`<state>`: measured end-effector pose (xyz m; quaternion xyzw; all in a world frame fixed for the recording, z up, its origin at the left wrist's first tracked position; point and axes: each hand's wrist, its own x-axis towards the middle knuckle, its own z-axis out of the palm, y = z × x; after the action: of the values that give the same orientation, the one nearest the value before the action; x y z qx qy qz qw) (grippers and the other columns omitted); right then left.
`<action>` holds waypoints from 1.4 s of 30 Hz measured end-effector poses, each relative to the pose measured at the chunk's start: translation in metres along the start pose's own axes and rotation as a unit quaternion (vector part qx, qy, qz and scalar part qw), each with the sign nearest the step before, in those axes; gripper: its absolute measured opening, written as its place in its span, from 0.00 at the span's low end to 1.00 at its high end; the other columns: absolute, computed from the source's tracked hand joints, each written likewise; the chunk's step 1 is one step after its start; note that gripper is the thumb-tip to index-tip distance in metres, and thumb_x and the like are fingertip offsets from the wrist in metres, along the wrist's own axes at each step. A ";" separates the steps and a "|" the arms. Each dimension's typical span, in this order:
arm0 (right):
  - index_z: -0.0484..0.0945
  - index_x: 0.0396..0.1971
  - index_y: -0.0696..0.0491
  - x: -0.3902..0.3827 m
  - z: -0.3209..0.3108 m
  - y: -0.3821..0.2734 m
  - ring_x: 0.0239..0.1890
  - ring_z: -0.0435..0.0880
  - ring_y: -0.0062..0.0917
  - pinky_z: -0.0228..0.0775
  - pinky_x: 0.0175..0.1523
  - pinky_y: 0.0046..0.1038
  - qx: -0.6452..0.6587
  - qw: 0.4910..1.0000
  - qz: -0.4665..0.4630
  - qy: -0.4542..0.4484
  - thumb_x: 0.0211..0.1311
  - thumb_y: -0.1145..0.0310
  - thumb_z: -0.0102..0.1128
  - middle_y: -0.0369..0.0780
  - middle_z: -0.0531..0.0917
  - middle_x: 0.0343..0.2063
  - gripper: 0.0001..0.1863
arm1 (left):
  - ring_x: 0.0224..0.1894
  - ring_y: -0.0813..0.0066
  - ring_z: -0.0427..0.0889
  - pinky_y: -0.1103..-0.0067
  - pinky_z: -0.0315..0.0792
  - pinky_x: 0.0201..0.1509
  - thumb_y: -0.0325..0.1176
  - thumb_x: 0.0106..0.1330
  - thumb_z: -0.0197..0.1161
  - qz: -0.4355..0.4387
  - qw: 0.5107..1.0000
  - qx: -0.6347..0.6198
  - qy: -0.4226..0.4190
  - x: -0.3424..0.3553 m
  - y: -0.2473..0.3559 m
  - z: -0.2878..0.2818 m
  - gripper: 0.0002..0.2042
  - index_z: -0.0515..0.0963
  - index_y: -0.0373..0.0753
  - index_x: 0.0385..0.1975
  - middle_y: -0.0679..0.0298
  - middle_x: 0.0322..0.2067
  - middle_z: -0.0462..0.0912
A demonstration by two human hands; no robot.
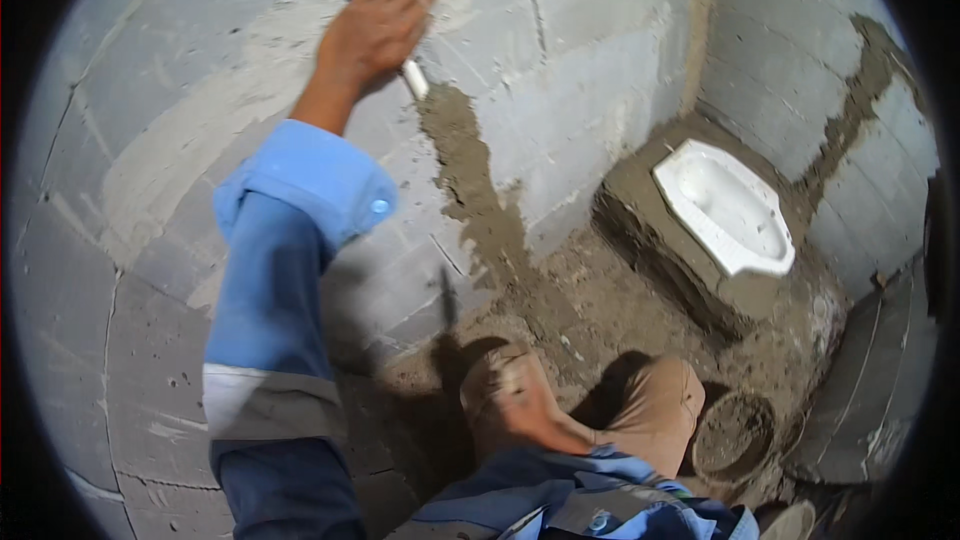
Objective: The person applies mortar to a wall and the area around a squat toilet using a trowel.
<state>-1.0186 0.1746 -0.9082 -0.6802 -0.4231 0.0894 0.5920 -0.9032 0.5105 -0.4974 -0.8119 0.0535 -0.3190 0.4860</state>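
Note:
My left hand (380,25) is raised against the grey block wall (570,70), fingers stretched out and slightly blurred. A short white pipe end (415,80) sticks out just below its palm. From there a rough strip of wet mortar (465,160) runs down the wall to the floor. My right hand (525,400) is low in front of my knee, smeared by motion, so its fingers are unclear. A thin dark blurred shape (447,295) lies above it; whether it is a tool or a shadow I cannot tell.
A white squat toilet pan (725,205) sits in a raised mortar base (660,230) in the corner. A round bucket of mortar (735,435) stands right of my knees. Another mortar strip (855,110) crosses the right wall. A grey slab (860,380) leans at lower right.

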 end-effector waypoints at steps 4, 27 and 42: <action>0.74 0.45 0.59 -0.050 -0.147 0.055 0.38 0.81 0.48 0.71 0.44 0.43 -0.115 0.956 0.266 0.056 0.54 0.65 0.56 0.55 0.81 0.32 0.19 | 0.63 0.60 0.69 0.59 0.58 0.68 0.25 0.61 0.50 0.067 0.996 -0.002 0.056 -0.002 -0.002 0.008 0.21 0.69 0.30 0.55 0.54 0.61 0.70; 0.78 0.24 0.54 -0.275 -0.364 0.149 0.18 0.77 0.22 0.69 0.22 0.28 0.142 0.755 0.613 0.186 0.57 0.71 0.62 0.35 0.78 0.17 0.05 | 0.69 0.69 0.59 0.66 0.55 0.70 0.37 0.76 0.39 0.061 0.997 0.049 0.002 0.008 -0.003 0.023 0.21 0.60 0.46 0.67 0.68 0.68 0.61; 0.73 0.41 0.56 -0.119 -0.286 0.022 0.22 0.73 0.15 0.70 0.26 0.18 0.233 0.908 0.255 0.238 0.59 0.58 0.59 0.32 0.74 0.25 0.18 | 0.65 0.65 0.67 0.61 0.57 0.70 0.33 0.66 0.52 0.081 0.996 0.017 0.022 0.006 0.000 -0.002 0.21 0.69 0.39 0.59 0.59 0.62 0.70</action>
<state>-0.9042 -0.1140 -0.8917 -0.6085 -0.0485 0.1691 0.7739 -0.8993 0.5069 -0.4942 -0.7896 0.1242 -0.2974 0.5222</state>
